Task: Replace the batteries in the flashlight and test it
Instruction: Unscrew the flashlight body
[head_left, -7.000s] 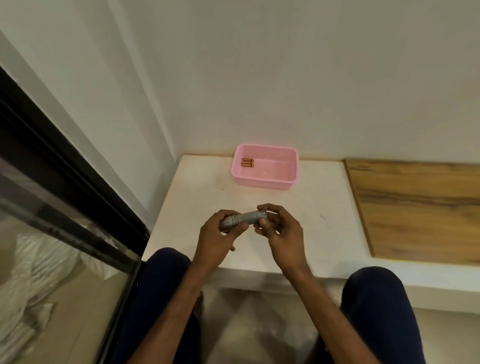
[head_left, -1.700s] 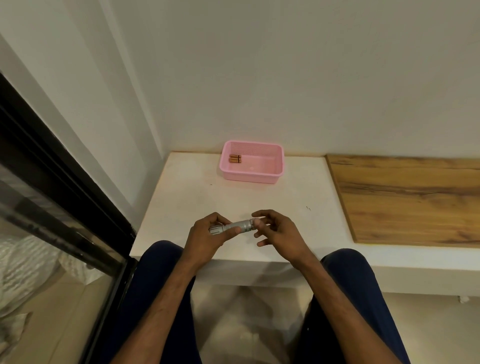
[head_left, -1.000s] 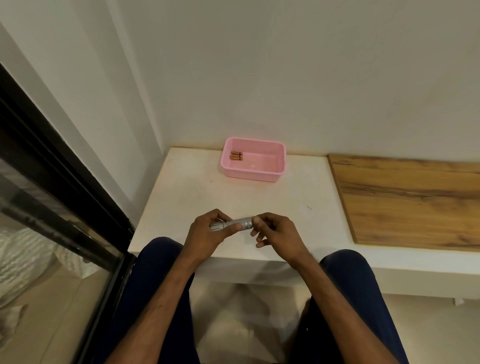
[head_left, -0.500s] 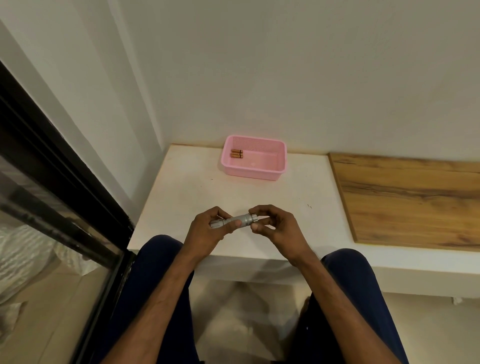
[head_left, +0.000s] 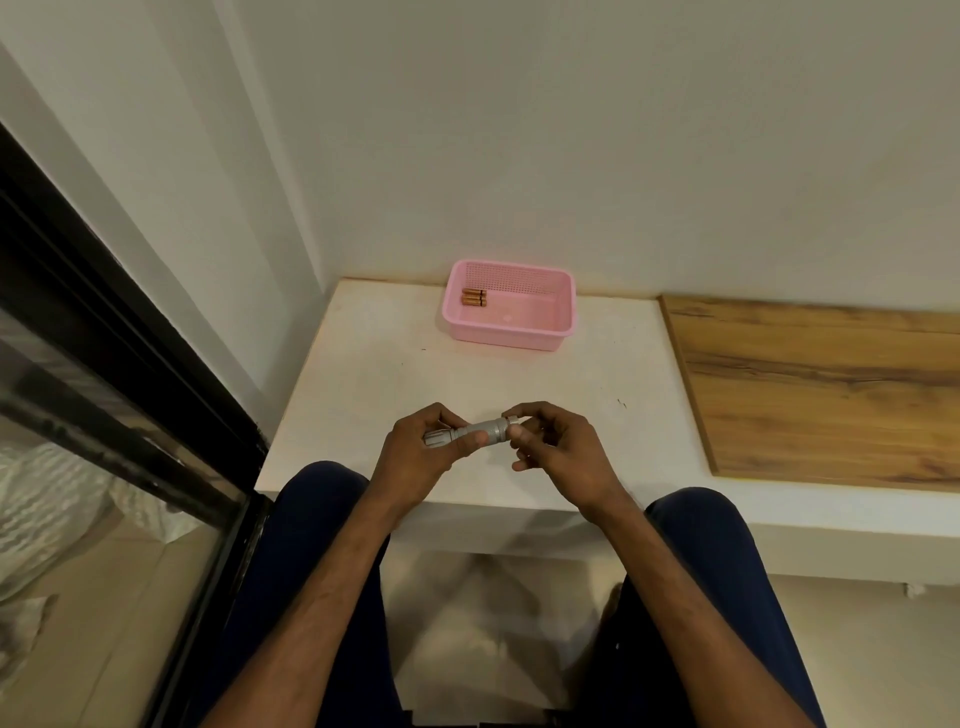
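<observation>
Above the counter's near edge, the flashlight lies level between both hands, braced for twisting, by my guess. Left hand wraps its head end; right hand pinches the tail cap with thumb and forefinger, other fingers loosely curled. Batteries wait in the pink basket by the wall.

We see a silver flashlight, copper-brown batteries in a pink perforated basket, a white worktop and a wood-grain board.
</observation>
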